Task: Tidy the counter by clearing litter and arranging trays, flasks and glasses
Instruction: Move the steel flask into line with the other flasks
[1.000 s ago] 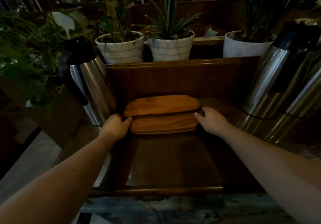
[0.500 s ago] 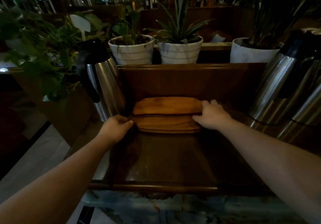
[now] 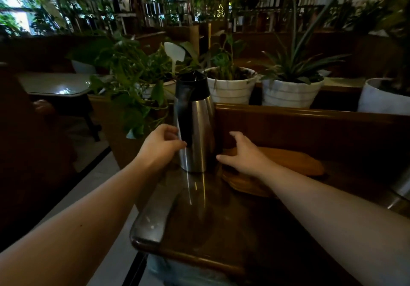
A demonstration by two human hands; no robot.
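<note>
A steel flask [image 3: 197, 130] with a black lid and handle stands upright at the counter's left end. My left hand [image 3: 160, 145] is at its left side, fingers curled against the handle and body. My right hand [image 3: 240, 155] is spread open just right of the flask, close to its side; contact is unclear. Behind that hand lies a stack of wooden trays [image 3: 286, 162] against the wooden back wall. Another steel flask [image 3: 402, 186] shows only as a sliver at the right edge.
The dark wooden counter [image 3: 221, 230] has a rounded front-left corner and a raised back wall [image 3: 310, 126]. White plant pots [image 3: 230, 87] stand behind that wall, and leafy plants [image 3: 133, 81] hang at the left. A floor aisle lies to the left.
Both hands left the wooden trays and moved left to the steel flask. My view swung left, so the right-hand flasks are nearly out of sight.
</note>
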